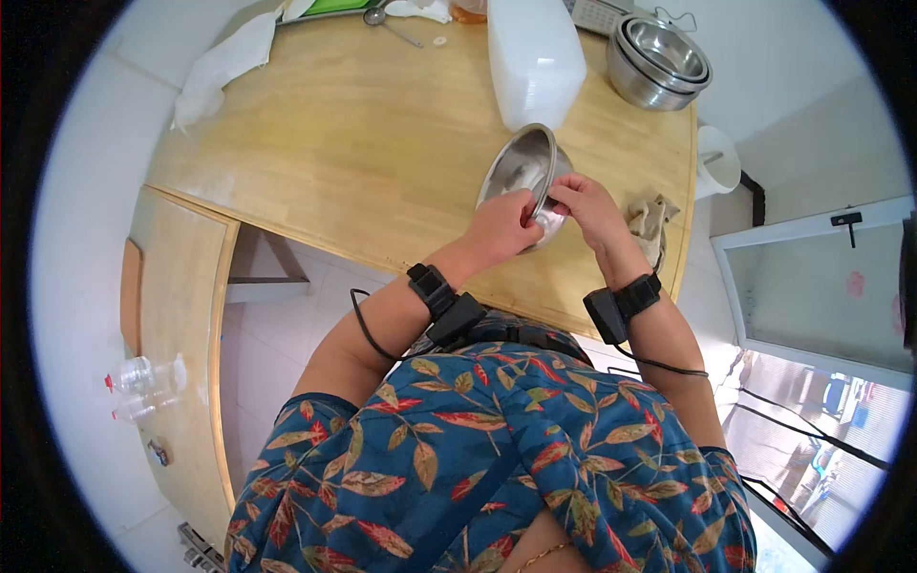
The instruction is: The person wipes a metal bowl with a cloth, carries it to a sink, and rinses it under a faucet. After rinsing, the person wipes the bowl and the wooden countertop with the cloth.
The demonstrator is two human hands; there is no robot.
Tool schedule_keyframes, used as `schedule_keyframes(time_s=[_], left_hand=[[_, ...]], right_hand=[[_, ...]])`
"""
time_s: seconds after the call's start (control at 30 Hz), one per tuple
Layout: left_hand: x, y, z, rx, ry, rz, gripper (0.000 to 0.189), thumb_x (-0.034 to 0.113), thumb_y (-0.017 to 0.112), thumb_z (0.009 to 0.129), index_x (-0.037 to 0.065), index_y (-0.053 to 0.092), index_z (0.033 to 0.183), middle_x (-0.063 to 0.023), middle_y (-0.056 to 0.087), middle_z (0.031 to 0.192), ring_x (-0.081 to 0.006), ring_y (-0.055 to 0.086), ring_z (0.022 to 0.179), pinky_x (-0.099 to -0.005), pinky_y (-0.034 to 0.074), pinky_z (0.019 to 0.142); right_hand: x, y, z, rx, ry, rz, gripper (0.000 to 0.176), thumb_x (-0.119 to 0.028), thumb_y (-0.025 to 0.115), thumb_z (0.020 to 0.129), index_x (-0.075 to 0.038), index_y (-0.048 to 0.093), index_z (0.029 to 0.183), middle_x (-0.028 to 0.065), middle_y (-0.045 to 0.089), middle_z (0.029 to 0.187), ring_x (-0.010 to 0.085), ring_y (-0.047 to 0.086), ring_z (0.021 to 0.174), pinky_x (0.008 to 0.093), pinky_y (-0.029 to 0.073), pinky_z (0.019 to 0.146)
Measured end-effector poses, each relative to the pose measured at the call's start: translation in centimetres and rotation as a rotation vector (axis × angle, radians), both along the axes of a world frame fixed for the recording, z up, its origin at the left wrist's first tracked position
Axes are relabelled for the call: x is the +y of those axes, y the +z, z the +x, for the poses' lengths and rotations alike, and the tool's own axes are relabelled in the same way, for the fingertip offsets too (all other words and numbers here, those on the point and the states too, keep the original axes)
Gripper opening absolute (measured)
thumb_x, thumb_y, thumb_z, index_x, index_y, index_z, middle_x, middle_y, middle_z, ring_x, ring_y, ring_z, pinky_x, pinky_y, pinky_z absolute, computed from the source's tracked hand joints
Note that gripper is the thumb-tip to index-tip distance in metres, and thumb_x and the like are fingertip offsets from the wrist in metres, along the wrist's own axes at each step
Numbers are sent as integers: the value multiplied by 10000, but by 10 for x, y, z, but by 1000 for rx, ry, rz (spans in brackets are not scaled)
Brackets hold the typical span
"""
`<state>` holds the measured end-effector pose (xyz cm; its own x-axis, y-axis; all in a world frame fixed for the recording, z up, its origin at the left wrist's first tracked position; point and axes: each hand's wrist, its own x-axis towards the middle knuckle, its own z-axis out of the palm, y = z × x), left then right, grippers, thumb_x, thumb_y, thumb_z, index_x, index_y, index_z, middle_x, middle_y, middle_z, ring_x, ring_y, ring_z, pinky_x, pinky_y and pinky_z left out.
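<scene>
A shiny metal bowl (517, 164) is tilted up on its side near the table's front edge, its hollow facing left. My left hand (502, 225) is closed on its lower rim, thumb over the edge. Behind it, to the right, shows the rounded metal of a second bowl (565, 164), partly covered by the first. The fingers of my right hand (589, 206) are bent together in a pinch right at the tilted rim; what lies between them I cannot tell. A crumpled beige cloth (651, 227) lies just right of my right wrist.
A stack of translucent plastic containers (537, 67) stands beyond the bowls on the wooden table (334, 134). Nested metal bowls (659, 62) sit at the back right corner. A metal spoon (392, 27) lies at the back. A white bucket (716, 162) stands off the right edge.
</scene>
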<state>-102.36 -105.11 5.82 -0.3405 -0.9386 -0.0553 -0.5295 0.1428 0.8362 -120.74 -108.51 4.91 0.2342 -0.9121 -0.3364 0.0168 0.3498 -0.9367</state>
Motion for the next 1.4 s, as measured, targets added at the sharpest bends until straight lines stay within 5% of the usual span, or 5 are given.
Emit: schedule_keyframes(time_s=[0.77, 0.9, 1.0, 1.2, 1.4], left_hand=[[-29, 30, 155, 2, 83, 76, 170, 129, 645, 732, 23, 554, 829, -80, 572, 674, -176, 551, 613, -318, 444, 587], [-33, 23, 187, -12, 226, 74, 169, 122, 645, 734, 20, 558, 836, -62, 552, 663, -143, 532, 613, -307, 439, 583], [-34, 28, 209, -96, 315, 63, 177, 152, 656, 720, 34, 543, 788, -126, 584, 702, -272, 576, 644, -364, 443, 587], [-44, 9, 269, -432, 218, -110, 139, 137, 629, 709, 52, 538, 771, -137, 586, 760, -346, 592, 746, -431, 462, 628], [-55, 1, 334, -461, 120, -191, 141, 115, 626, 716, 65, 539, 815, -113, 557, 782, -310, 585, 744, -426, 487, 618]], right_hand=[[-19, -15, 74, -91, -19, 40, 180, -123, 588, 909, -35, 579, 1065, 30, 607, 918, 120, 584, 797, 261, 501, 764], [-55, -23, 89, 28, 41, -49, 206, -134, 577, 909, -20, 575, 1082, 48, 603, 920, 130, 591, 832, 272, 500, 760], [-100, -33, 113, 143, 80, -112, 253, -162, 577, 904, -17, 562, 1111, 62, 608, 954, 142, 592, 855, 284, 489, 762], [-213, -75, 182, 386, 109, -194, 353, -231, 603, 873, -35, 542, 1159, 77, 595, 1024, 169, 579, 886, 315, 466, 772], [-342, -127, 260, 655, 8, -314, 445, -238, 634, 821, -14, 538, 1194, 169, 547, 1153, 272, 561, 1006, 368, 462, 854]])
